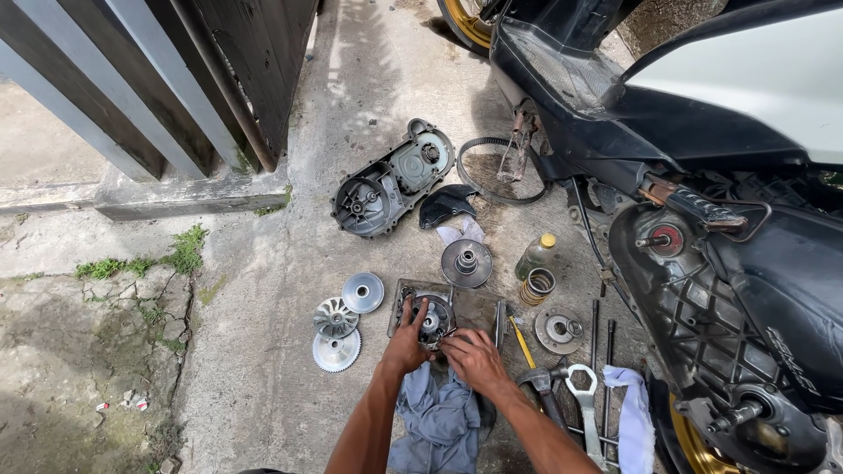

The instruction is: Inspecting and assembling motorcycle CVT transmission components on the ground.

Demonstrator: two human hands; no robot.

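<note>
Crouching over the concrete floor (pixel 263 290), I am working both hands on a round clutch assembly (pixel 433 319) that is lying in a shallow metal tray (pixel 479 307) just in front of me. My left hand (pixel 407 344) is cupping the assembly's left edge, fingers curled over the rim and thumb reaching up along its side. My right hand (pixel 474 355) is resting against its lower right edge, fingers bent and pressed close together, the tips touching the part; I cannot tell whether they are pinching anything small. A grey rag (pixel 439 420) is lying under my wrists.

To the left of the tray, three discs are sitting close together: a smooth pulley face (pixel 363 292), a finned pulley half (pixel 335 317) and a toothed disc (pixel 336 350). Just beyond the tray, a pulley with a raised hub (pixel 466 262) is standing, with a coil spring (pixel 537 286) and a small oil bottle with a yellow cap (pixel 536 255) to its right. A round plate (pixel 559 329) is lying near the spring. Farther off, the removed transmission cover (pixel 391 180) is lying open side up, with a drive belt (pixel 500 169) beside it. A ring spanner (pixel 584 395), a yellow-handled screwdriver (pixel 522 341) and a white cloth (pixel 630 412) are lying at my right, beside the scooter (pixel 729 219) with its exposed engine case.
</note>
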